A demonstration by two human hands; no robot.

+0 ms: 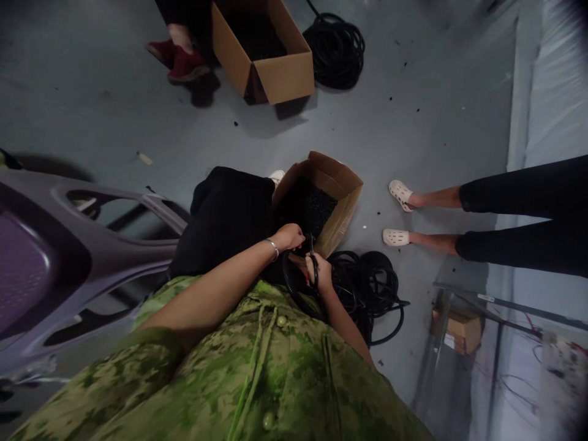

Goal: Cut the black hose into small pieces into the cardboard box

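Note:
My right hand is closed around the handles of black scissors, with the blades pointing up and away from me. Close beside the blades, my left hand has its fingers curled on a black ribbed tube. That tube loops down across my lap; its end at the fingers is too dark to make out. Just beyond both hands stands an open cardboard box, holding many small black pieces. A tangled coil of black tubing lies on the floor to the right of my right hand.
Another open carton and a black coil stand farther off, near a person's red shoes. A person in pale clogs stands at right. A purple-grey chair is at left, a glass-like stand at lower right.

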